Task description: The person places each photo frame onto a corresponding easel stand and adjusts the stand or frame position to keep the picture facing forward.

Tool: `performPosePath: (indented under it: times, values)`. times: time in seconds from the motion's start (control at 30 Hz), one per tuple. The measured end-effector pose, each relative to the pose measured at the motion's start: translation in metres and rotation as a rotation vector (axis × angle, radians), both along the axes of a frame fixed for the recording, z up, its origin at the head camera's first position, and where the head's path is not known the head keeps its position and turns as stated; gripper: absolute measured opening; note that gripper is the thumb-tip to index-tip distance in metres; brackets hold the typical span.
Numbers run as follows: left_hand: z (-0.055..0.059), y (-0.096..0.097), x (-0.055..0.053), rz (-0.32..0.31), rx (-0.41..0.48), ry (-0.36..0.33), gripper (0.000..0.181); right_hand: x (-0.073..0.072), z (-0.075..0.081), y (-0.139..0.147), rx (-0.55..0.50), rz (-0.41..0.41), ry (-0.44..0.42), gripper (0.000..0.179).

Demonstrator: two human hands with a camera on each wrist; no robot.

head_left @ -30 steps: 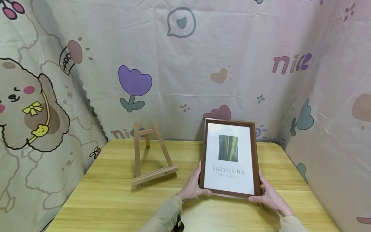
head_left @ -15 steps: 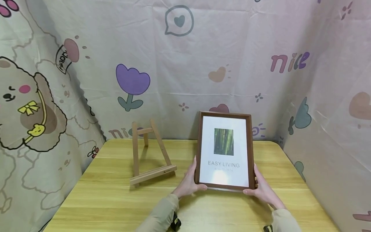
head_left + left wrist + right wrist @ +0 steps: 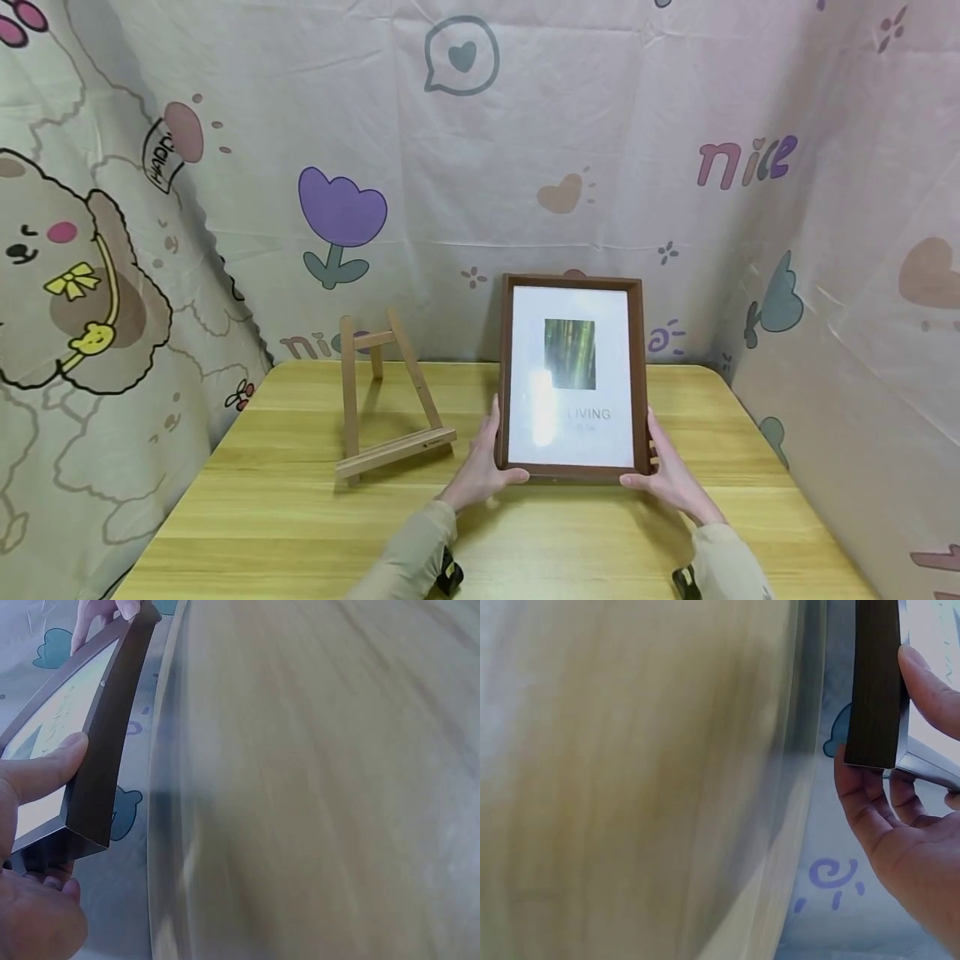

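Note:
Both hands hold a brown picture frame [image 3: 570, 468] by its lower corners, its face toward the head camera. Behind its glass is a white sheet with a small green forest picture and lettering, partly washed out by glare. My left hand [image 3: 480, 467] grips the lower left corner, thumb over the front; in the left wrist view that thumb [image 3: 56, 769] lies on the front edge. My right hand [image 3: 675, 475] grips the lower right corner, and in the right wrist view its fingers [image 3: 866, 799] curl under the frame's side. A small wooden easel [image 3: 396, 450] stands to the left of the frame.
The yellow wood-grain table [image 3: 285, 533] spreads beneath, its rounded far edge close to a patterned cloth [image 3: 450, 167] that hangs behind and on both sides. Dark wrist straps [image 3: 450, 573] show at the sleeves.
Both hands have raised the picture frame and shifted it left, bringing it more upright and nearer the easel. Glare has come onto the glass. The easel stays in place.

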State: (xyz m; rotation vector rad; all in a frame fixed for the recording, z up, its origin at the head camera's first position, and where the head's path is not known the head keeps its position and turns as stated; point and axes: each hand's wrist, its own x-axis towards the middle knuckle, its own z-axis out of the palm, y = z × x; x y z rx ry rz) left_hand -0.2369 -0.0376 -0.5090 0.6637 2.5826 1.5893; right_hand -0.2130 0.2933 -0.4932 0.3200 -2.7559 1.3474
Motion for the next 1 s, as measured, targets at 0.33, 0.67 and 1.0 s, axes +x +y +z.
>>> performPosePath:
  times: [0.33,0.67,1.0]
  values:
    - [0.008,-0.007,0.0,0.06,-0.01,0.028,0.126,-0.01,0.003,-0.007,-0.023,0.022,0.027,0.128]
    - [0.016,-0.021,0.002,0.105,-0.007,0.069,0.125,-0.03,0.004,-0.017,-0.065,0.077,0.036,0.126]
    - [0.025,-0.038,0.004,0.173,-0.025,0.107,0.127,-0.046,0.012,-0.035,-0.109,0.119,0.042,0.127]
